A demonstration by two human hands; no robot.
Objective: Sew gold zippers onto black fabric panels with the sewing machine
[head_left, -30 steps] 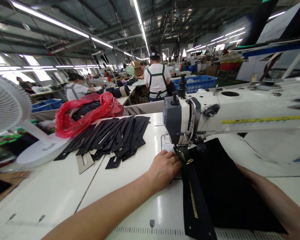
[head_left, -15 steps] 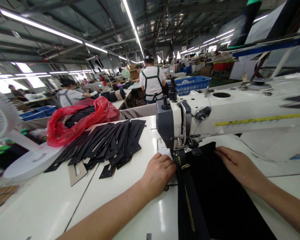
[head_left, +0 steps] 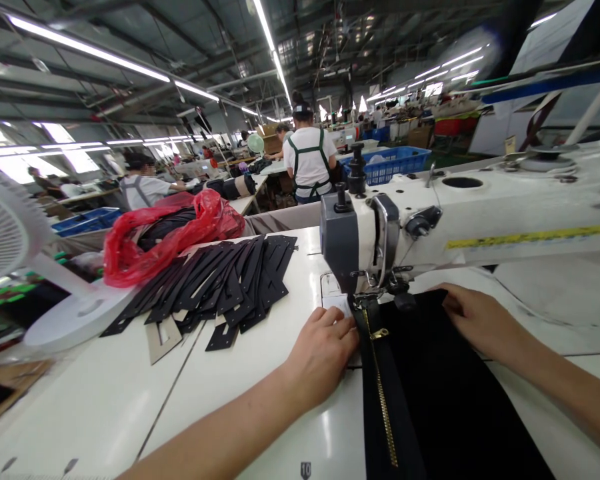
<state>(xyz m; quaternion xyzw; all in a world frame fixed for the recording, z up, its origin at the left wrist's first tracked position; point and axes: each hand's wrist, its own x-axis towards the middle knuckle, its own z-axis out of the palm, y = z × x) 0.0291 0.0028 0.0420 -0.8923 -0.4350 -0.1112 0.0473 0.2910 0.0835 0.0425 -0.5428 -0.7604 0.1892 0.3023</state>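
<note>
A black fabric panel [head_left: 450,387] with a black zipper [head_left: 386,413] along its left side lies under the presser foot of a white sewing machine [head_left: 520,213]. Gold teeth run down the zipper, and its gold pull [head_left: 380,334] sits just in front of the foot. My left hand [head_left: 325,353] rests left of the foot, fingers curled closed on the zipper's left edge; the fingertips are partly hidden. At the panel's far right corner, my right hand [head_left: 480,323] pinches the fabric between thumb and fingers.
Dark slotted pieces [head_left: 220,283] lie fanned out on the white table [head_left: 250,393]. Behind them is a red plastic bag [head_left: 170,233]. A white fan [head_left: 75,293] stands at left. Beyond the table are a blue crate [head_left: 390,163] and a person [head_left: 310,157] facing away.
The whole view has shifted slightly. The zipper teeth, partly covered below the pull before, now show as one continuous line. Both hands keep their places at the fabric's edges.
</note>
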